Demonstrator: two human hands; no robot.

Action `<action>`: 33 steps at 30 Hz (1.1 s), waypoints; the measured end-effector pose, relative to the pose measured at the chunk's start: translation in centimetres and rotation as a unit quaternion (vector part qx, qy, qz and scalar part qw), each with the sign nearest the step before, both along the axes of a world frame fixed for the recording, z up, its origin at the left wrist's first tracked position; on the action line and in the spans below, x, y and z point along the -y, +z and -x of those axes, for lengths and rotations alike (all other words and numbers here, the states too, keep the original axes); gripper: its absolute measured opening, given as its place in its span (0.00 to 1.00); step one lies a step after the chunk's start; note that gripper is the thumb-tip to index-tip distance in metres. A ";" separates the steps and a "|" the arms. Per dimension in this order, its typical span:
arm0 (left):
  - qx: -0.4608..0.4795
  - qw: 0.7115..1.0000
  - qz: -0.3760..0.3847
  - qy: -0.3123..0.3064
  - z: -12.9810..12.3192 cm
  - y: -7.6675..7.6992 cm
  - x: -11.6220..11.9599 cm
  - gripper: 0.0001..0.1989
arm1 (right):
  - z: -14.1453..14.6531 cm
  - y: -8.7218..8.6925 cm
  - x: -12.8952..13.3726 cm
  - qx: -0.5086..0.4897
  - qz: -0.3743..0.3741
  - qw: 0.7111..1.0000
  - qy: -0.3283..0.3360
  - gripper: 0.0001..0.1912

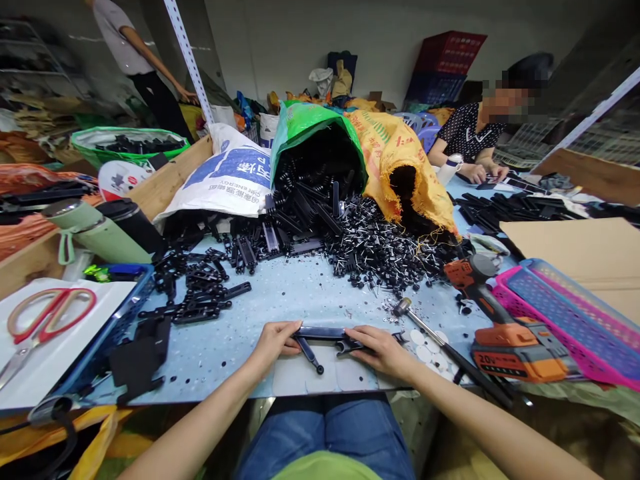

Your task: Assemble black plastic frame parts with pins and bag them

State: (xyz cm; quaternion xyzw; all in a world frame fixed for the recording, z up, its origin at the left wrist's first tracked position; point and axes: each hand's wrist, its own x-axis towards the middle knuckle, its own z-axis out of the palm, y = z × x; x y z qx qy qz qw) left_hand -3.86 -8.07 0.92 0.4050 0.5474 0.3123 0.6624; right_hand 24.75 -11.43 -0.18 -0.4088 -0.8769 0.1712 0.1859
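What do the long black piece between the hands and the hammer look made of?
Long black piece: probably hard plastic, smooth and semi-glossy, judging by its pale sheen. Hammer: silvery shine suggests metal head and shaft; dark grip, possibly rubber or plastic.

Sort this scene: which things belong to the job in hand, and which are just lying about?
Likely belonging: black piece between left hand and right hand; loose black parts; small pins; hammer; drill.

Probably lying about: scissors; green flask; dark tumbler.
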 end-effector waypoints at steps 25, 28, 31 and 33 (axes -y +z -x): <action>-0.525 0.824 -0.185 -0.108 -4.7 1.0 5.6 0.17 | 11.5 1.5 -2.3 0.092 0.017 0.995 0.028 0.28; -0.532 0.812 -0.211 -0.113 -4.2 0.9 5.9 0.16 | 11.8 2.3 -1.9 0.095 0.017 0.995 0.027 0.29; -0.520 0.795 -0.278 -0.145 -3.1 1.0 5.8 0.15 | 10.1 3.2 -0.8 0.089 -0.028 0.995 0.045 0.28; -0.506 0.754 -0.387 -0.163 -2.3 1.2 5.2 0.15 | 7.4 3.3 0.0 0.085 -0.079 0.993 0.007 0.26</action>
